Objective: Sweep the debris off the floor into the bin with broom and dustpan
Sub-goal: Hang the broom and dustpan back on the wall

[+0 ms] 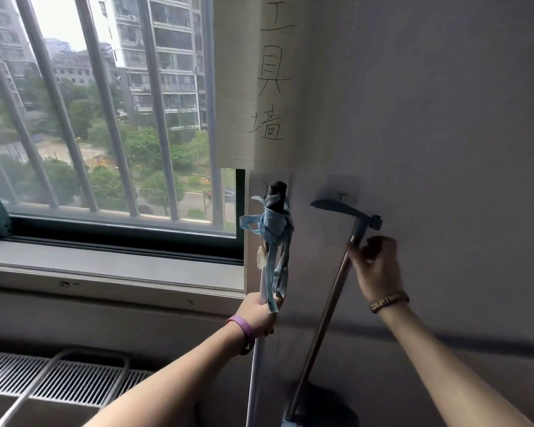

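My left hand (pixel 259 315) grips a white pole (pixel 255 371), probably the broom handle, with a black cap and blue cloth strips (pixel 275 238) tied near its top. My right hand (pixel 375 266) holds a metal pole (pixel 324 318), probably the dustpan handle, just below its dark blue hooked grip (pixel 342 209). That grip rests by a small wall hook (pixel 342 196). A dark blue part (pixel 321 405), perhaps the pan, shows at the pole's lower end. No bin or debris is in view.
A barred window (pixel 105 118) and its sill (pixel 105 266) fill the left. A paper sign (pixel 256 81) with handwritten characters hangs on the grey wall (pixel 429 118). A slatted grille (pixel 59 377) and a metal loop lie low at the left.
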`<state>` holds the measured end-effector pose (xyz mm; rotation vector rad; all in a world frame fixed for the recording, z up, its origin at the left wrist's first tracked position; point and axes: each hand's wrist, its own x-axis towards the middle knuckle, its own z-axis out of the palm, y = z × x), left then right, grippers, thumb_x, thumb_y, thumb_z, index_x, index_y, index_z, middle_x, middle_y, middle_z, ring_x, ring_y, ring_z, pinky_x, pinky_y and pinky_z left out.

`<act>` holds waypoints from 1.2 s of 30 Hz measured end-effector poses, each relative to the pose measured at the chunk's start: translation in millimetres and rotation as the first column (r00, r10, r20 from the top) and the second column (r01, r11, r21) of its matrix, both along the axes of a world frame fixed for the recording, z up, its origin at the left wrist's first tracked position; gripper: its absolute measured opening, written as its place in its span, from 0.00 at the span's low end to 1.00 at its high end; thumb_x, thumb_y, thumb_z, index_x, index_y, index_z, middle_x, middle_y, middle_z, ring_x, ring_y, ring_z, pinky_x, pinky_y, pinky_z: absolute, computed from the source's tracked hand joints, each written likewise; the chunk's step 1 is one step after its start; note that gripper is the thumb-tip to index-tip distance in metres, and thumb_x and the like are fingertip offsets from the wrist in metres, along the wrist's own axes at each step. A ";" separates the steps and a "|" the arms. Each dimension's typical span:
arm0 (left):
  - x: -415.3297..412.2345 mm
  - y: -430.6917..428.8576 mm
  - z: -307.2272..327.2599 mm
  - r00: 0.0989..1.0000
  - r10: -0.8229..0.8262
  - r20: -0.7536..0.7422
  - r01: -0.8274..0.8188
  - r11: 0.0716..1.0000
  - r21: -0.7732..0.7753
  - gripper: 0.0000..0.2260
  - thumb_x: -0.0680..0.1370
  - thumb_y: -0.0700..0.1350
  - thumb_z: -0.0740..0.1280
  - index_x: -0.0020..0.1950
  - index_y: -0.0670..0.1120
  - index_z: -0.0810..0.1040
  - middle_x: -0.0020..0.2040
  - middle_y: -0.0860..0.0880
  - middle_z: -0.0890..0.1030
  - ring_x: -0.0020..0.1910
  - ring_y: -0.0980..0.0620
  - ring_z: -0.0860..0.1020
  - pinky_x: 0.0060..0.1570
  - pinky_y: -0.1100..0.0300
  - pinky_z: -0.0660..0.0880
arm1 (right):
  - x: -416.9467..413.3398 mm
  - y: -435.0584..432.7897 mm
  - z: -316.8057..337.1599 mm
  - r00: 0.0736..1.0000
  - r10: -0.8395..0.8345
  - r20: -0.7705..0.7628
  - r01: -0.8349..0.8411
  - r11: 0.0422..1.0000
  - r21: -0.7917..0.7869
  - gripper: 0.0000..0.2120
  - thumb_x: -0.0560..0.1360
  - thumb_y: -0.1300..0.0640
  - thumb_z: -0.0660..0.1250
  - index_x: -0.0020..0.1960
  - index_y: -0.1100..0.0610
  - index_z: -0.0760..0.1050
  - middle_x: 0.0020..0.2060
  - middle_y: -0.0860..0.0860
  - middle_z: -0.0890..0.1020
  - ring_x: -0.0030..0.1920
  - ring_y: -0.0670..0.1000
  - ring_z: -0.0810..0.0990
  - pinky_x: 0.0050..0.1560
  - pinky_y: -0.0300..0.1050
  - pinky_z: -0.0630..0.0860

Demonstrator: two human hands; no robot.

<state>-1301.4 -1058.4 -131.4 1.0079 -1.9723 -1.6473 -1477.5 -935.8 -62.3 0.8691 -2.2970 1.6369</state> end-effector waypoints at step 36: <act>-11.0 -53.1 -45.0 0.994 -0.071 0.077 0.063 0.993 0.101 0.20 0.78 0.51 0.64 0.27 0.46 0.68 0.21 0.48 0.71 0.21 0.52 0.71 0.29 0.62 0.69 | 71.5 -110.4 45.9 0.954 0.301 -0.002 -0.301 0.951 -0.071 0.02 0.70 0.60 0.74 0.43 0.57 0.83 0.34 0.42 0.82 0.37 0.43 0.81 0.42 0.35 0.80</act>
